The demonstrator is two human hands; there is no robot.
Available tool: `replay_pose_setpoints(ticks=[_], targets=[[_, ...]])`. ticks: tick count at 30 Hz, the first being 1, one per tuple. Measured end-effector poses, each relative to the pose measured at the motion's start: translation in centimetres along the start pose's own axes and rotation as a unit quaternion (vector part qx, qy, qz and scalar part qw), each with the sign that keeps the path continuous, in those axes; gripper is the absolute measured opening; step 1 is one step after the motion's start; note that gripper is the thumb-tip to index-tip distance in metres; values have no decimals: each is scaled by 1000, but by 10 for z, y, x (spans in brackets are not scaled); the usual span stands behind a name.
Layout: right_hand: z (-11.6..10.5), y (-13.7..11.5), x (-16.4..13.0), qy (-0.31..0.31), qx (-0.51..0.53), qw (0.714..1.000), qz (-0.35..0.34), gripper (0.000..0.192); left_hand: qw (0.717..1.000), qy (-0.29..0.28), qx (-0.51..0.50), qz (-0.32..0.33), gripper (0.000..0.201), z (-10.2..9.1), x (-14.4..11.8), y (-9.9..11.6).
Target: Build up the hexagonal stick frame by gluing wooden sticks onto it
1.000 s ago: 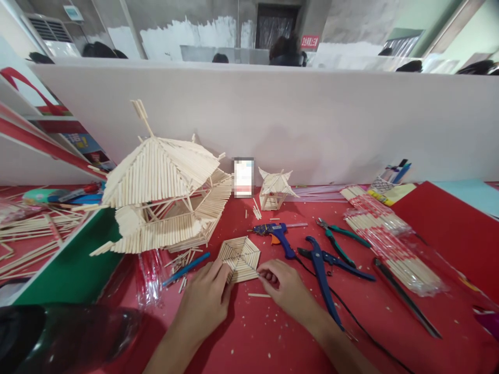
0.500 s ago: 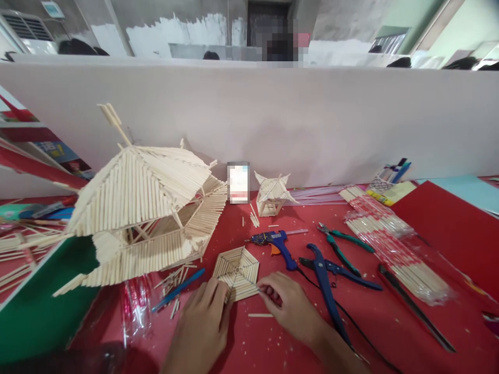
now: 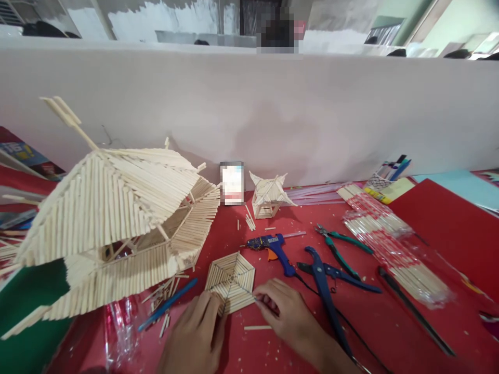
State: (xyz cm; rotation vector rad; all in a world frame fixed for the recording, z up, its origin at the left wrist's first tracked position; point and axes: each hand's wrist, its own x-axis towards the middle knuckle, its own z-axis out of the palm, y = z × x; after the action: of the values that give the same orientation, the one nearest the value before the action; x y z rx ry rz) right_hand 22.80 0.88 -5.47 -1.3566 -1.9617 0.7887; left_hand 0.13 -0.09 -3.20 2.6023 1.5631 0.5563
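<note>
A hexagonal panel of thin wooden sticks [image 3: 233,280], laid in rings like a web, rests low over the red table in front of me. My left hand [image 3: 197,324] has its fingers curled over the panel's lower-left edge, the thumb hidden from view. At the lower-right corner, my right hand [image 3: 284,310] is closed in a pinch against the rim; anything small between those fingertips is hidden. One loose stick [image 3: 257,328] lies just below the panel, close to the right hand.
A large stick-built pavilion model [image 3: 128,208] fills the left, near a blue pen-like tool [image 3: 167,305]. Behind the panel are a small pavilion model [image 3: 268,195] and a glue gun [image 3: 271,244]. Rightward lie blue cutters [image 3: 322,275], green-handled pliers [image 3: 343,249], tweezers [image 3: 415,311] and bagged sticks [image 3: 393,249].
My view has shifted slightly, so the large model appears nearer and farther left. Both hands keep their places on the panel, with little visible movement.
</note>
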Motion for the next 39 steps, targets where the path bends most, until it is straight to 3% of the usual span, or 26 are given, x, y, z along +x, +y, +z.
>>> replay_pose_setpoints(ticks=[13,39], targets=[[6,3,-4,27,12,999,-22,20,992,-96,-45,-61,15,-10,2,7],[3,-3,2,58,3,994,-89,18,998,-41,-40,-38,9,-18,5,9]])
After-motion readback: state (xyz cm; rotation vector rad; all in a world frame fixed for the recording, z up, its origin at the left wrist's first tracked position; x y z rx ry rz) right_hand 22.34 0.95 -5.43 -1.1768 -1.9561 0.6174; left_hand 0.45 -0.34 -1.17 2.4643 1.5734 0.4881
